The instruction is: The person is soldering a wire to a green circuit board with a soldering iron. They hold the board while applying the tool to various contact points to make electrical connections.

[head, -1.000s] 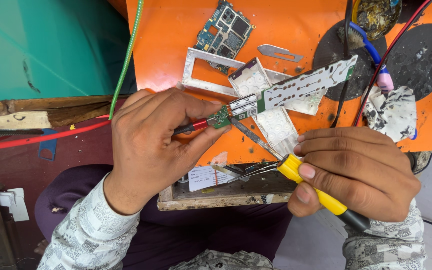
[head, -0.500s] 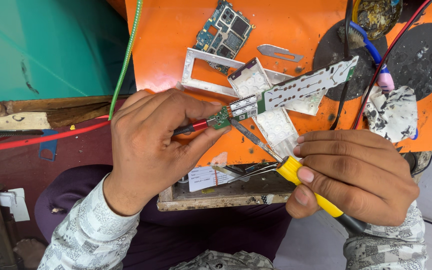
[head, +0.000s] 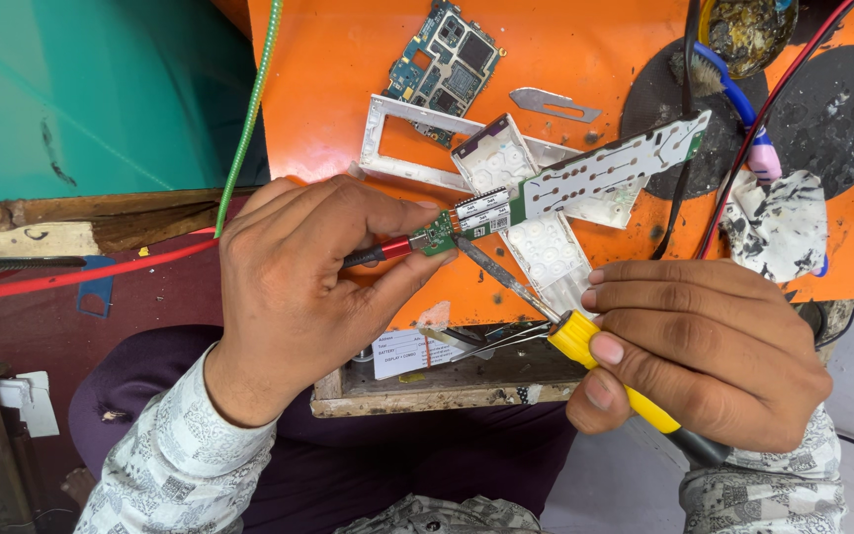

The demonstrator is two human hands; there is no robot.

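Head view: at frame centre, a long green circuit board (head: pixel 585 188) is pinched in the left hand (head: pixel 298 287), while a yellow-handled soldering iron (head: pixel 585 341) is clenched in the right hand (head: pixel 714 356). Neighbouring contacts could be bridged if the tip were let slide.

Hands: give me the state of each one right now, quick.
Left hand: closed, pinching the end of the long circuit board.
Right hand: closed around the yellow-handled soldering iron, tip at the board.
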